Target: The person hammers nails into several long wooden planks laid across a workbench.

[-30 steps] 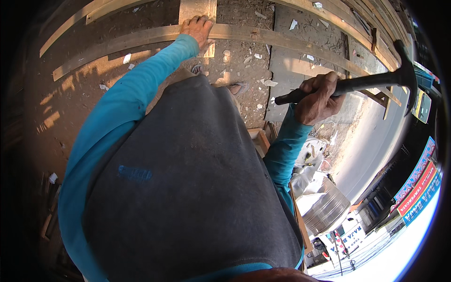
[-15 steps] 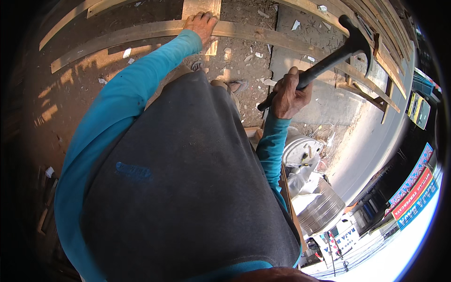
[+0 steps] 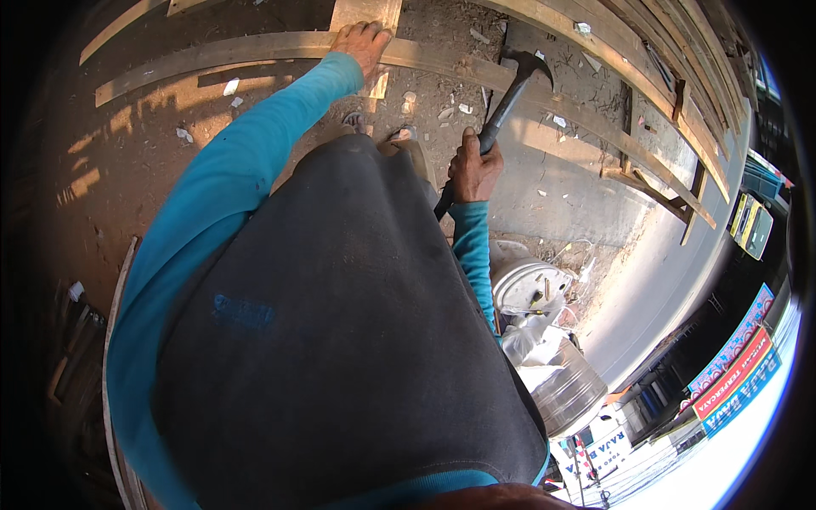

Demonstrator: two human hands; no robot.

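My right hand [image 3: 477, 170] is wrapped round the dark handle of a claw hammer [image 3: 505, 110]. The hammer slants up and to the right, and its head is at the far end, right of my left hand. My left hand [image 3: 360, 46] lies at the crossing of a long wooden plank [image 3: 229, 56] and a short, wider wooden board [image 3: 369, 12]. Its fingers are bent and close together over the short board, pressing on it; the thumb is hidden. Between the hammer head and my left hand there is a gap along the plank.
Several long wooden slats [image 3: 646, 76] form a frame at the upper right. A white bucket [image 3: 531, 285] with small tools on its lid stands at my right, near a clear ribbed container [image 3: 569, 391]. Scraps litter the dirt ground; a road [image 3: 633, 297] runs beyond, with a yellow vehicle [image 3: 751, 225].
My right hand has moved left with the claw hammer, whose head has swung left toward the long plank and my left hand. The left hand has stayed on the short board.
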